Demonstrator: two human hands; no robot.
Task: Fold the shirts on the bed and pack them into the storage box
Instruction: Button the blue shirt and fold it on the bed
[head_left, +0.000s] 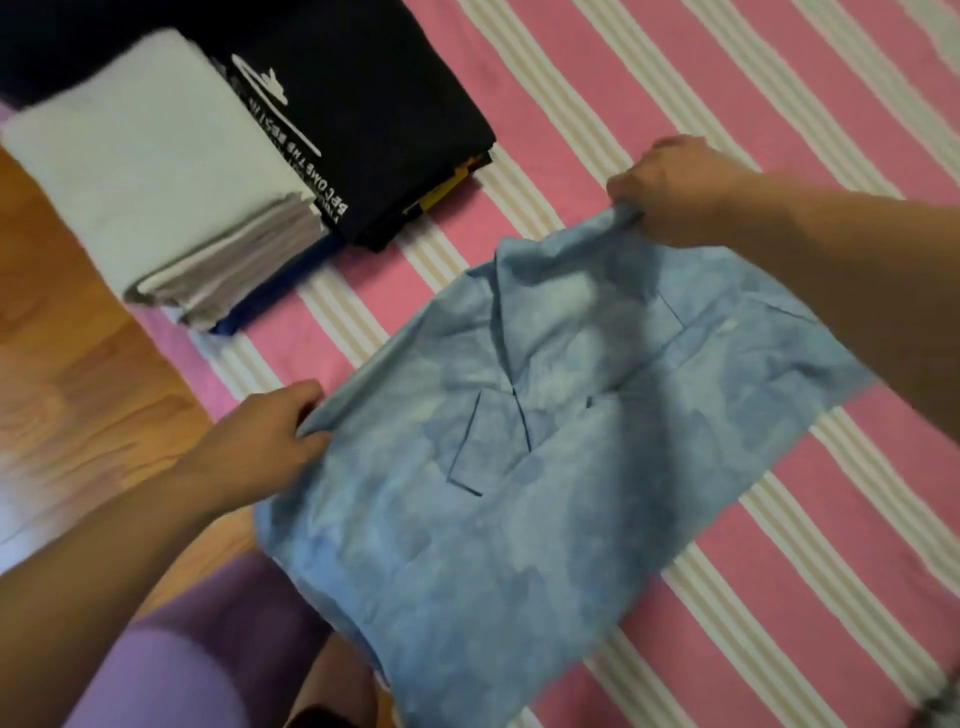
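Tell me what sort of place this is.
Most likely a bedroom at home: a bed with a pink striped sheet, stacks of folded shirts on it, and a wooden floor beside it.

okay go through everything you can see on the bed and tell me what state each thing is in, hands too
Blue shirt: spread on the bed, not yet folded, gripped at two edges.
Left hand: grips the shirt's near-left edge.
Right hand: pinches the shirt's far edge.
White stack: folded.
Black stack: folded.
Striped bedsheet: laid flat.
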